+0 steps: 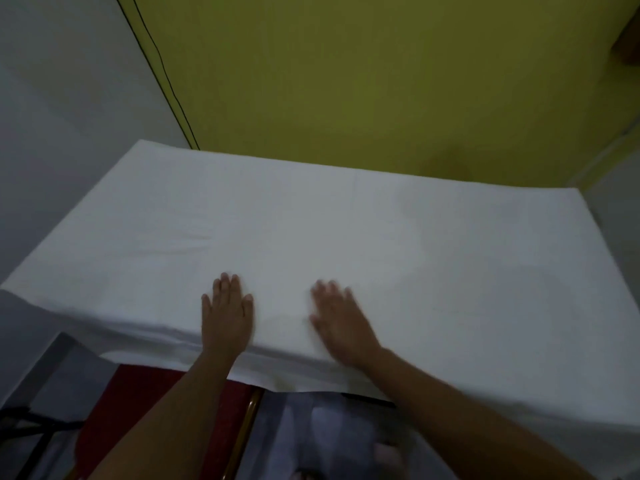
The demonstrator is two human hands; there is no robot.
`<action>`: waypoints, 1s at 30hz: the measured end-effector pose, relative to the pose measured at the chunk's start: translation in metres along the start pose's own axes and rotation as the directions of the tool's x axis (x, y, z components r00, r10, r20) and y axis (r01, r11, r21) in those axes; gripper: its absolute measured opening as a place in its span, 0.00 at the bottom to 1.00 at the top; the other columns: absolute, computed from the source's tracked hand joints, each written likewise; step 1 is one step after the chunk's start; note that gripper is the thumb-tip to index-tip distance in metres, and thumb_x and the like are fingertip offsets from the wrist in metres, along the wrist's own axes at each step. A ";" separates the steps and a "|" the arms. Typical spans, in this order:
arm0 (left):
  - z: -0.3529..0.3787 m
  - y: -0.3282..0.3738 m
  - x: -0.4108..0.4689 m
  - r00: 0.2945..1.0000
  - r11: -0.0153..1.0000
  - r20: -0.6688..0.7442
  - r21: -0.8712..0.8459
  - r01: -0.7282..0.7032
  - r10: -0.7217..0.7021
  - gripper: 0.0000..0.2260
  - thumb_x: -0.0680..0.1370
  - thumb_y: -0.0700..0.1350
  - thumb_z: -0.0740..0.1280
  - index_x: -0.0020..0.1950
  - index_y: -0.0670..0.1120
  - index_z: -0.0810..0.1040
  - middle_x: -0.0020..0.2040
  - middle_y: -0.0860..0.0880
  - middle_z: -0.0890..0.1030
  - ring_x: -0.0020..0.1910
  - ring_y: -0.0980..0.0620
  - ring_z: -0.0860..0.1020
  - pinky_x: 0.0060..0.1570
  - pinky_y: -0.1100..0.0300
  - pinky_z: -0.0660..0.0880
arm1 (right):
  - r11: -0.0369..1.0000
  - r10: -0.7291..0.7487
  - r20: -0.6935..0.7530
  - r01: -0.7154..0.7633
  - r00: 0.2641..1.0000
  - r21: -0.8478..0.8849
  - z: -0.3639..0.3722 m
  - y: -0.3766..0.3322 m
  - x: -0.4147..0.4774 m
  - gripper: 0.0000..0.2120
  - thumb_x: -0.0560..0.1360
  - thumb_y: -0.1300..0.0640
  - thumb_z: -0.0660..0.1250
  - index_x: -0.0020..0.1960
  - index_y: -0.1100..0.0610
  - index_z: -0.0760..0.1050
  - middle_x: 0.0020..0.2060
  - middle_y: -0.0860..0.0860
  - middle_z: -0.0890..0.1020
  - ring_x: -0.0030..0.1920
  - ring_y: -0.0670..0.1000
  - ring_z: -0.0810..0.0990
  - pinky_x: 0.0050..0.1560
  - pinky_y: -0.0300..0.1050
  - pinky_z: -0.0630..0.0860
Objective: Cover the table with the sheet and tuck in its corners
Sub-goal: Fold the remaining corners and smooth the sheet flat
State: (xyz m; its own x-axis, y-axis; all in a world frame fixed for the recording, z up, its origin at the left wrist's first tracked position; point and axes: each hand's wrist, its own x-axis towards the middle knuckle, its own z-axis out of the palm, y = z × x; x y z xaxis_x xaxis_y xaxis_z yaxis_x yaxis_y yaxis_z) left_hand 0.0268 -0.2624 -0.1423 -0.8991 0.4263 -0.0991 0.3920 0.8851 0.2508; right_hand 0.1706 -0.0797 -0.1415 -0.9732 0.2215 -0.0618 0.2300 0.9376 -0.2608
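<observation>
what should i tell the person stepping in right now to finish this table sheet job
Left hand: open, palm flat on the sheet near the near edge.
Right hand: open, fingers spread on the sheet beside it, motion-blurred.
White sheet: spread over the whole visible tabletop, mostly smooth, faint wrinkles at the left; it hangs over the near edge.
Done: table covered.
Left: the corners. The far left corner looks neat, but whether any corner is tucked cannot be told from here. A red chair stands close at the near side.

Open sheet [311,230] (walls behind, left)
</observation>
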 end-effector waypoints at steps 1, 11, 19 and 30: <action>0.001 0.005 0.007 0.999 0.999 0.005 0.003 -0.033 0.033 0.25 0.83 0.51 0.46 0.78 0.42 0.48 0.79 0.43 0.49 0.78 0.47 0.47 0.75 0.47 0.44 | 0.995 0.086 -0.035 -0.084 0.996 0.045 -0.010 0.015 0.011 0.31 0.80 0.45 0.38 0.72 0.61 0.64 0.72 0.58 0.67 0.72 0.60 0.65 0.70 0.61 0.58; 0.007 0.014 0.076 0.984 0.984 0.021 0.012 -0.175 0.175 0.35 0.75 0.60 0.34 0.78 0.45 0.51 0.79 0.46 0.51 0.78 0.49 0.48 0.74 0.51 0.41 | 0.806 0.589 -0.126 -0.592 0.799 0.010 -0.045 0.142 0.128 0.28 0.82 0.48 0.48 0.76 0.62 0.53 0.76 0.59 0.56 0.75 0.61 0.52 0.73 0.62 0.48; -0.014 -0.055 0.100 0.997 0.997 -0.004 0.025 -0.079 0.079 0.31 0.78 0.59 0.37 0.78 0.46 0.51 0.79 0.48 0.51 0.78 0.51 0.48 0.75 0.52 0.42 | 0.945 0.315 -0.105 -0.322 0.943 -0.054 -0.026 0.074 0.215 0.29 0.81 0.45 0.46 0.76 0.61 0.52 0.76 0.58 0.55 0.76 0.58 0.51 0.73 0.60 0.44; -0.035 -0.129 0.102 0.998 0.998 -0.028 0.030 -0.051 0.052 0.31 0.78 0.58 0.37 0.78 0.46 0.50 0.79 0.48 0.51 0.78 0.52 0.47 0.74 0.53 0.39 | 0.950 -0.298 0.002 0.297 0.955 -0.095 0.024 -0.082 0.186 0.29 0.79 0.45 0.48 0.73 0.62 0.63 0.72 0.58 0.67 0.73 0.58 0.63 0.72 0.62 0.56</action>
State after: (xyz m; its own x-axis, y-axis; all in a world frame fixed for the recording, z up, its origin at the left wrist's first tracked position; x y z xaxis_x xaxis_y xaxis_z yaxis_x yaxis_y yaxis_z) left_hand -0.1222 -0.3392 -0.1507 -0.8824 0.4667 -0.0590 0.4435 0.8672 0.2266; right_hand -0.0298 -0.1221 -0.1546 -0.9975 -0.0687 0.0166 -0.0705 0.9821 -0.1747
